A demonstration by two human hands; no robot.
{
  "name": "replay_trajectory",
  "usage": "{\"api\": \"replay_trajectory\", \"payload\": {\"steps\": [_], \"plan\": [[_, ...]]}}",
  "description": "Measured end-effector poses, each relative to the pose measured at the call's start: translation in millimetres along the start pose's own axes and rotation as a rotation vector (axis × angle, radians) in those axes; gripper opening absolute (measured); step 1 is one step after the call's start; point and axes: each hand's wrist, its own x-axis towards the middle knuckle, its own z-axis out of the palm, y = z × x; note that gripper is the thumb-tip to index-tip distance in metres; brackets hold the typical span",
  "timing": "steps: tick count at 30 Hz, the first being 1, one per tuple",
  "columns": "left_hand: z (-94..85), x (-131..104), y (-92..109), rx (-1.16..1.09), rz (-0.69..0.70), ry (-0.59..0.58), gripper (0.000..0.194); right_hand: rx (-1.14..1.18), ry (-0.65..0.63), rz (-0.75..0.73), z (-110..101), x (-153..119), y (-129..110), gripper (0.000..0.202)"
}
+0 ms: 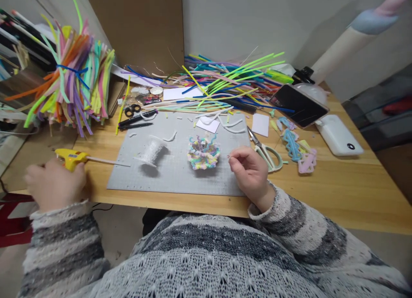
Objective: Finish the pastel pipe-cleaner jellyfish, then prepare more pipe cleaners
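At the left edge of the grey mat (180, 177), my left hand (57, 182) is at the yellow glue gun (72, 158), blurred by motion; its grip on the gun cannot be made out. A white glue stick (107, 161) points right out of the gun. My right hand (249, 171) hovers by the mat's right side, thumb and forefinger pinched on something tiny. Between the hands stand a spool of white trim (154, 151) and a pastel, curly pipe-cleaner piece (204, 154), neither touched by a hand.
Green-handled scissors (268, 154) lie just beyond my right hand. Behind the mat are loose pipe cleaners (225, 81), black scissors (132, 110) and pens. A phone (299, 105), a white power bank (339, 137) and pastel pieces (291, 145) are at right, a pipe-cleaner bundle (72, 74) at left.
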Motion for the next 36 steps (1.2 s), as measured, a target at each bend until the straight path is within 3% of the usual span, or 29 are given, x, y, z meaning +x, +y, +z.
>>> {"api": "replay_trajectory", "payload": {"steps": [2,3,4,5,8,9,11,13,17,23,29,36], "plan": [[-4.1,-21,25,-0.066,0.05,0.277,0.05,0.112,0.086,0.118,4,2,6,0.006],[-4.9,-36,41,-0.189,0.138,0.34,0.047,0.167,0.133,0.185,5,3,10,0.005],[-4.3,-52,58,-0.39,0.2,0.33,0.045,0.22,0.174,0.256,7,4,13,0.004],[-2.0,-70,76,-0.642,0.231,0.185,0.046,0.272,0.206,0.327,9,5,17,0.005],[14.6,-113,127,-1.183,0.142,-0.621,0.054,0.417,0.236,0.521,12,9,22,0.012],[22.6,-121,140,-1.27,0.066,-0.804,0.056,0.455,0.232,0.569,12,10,22,0.015],[38.6,-126,162,-1.378,-0.1,-0.991,0.056,0.506,0.224,0.642,13,11,20,0.018],[50.8,-120,177,-1.421,-0.19,-1.054,0.053,0.549,0.228,0.69,13,11,18,0.019],[57.2,-102,194,-1.384,-0.148,-1.114,0.04,0.627,0.257,0.721,14,12,16,0.018],[50.8,-85,206,-1.535,-0.222,-1.145,0.044,0.743,0.289,0.68,12,13,18,0.012],[55.5,-74,206,-1.66,-0.225,-1.315,0.052,0.75,0.25,0.62,11,16,12,0.008],[56.6,-73,197,-1.722,-0.266,-1.484,0.064,0.762,0.182,0.672,11,13,7,0.007]]}}
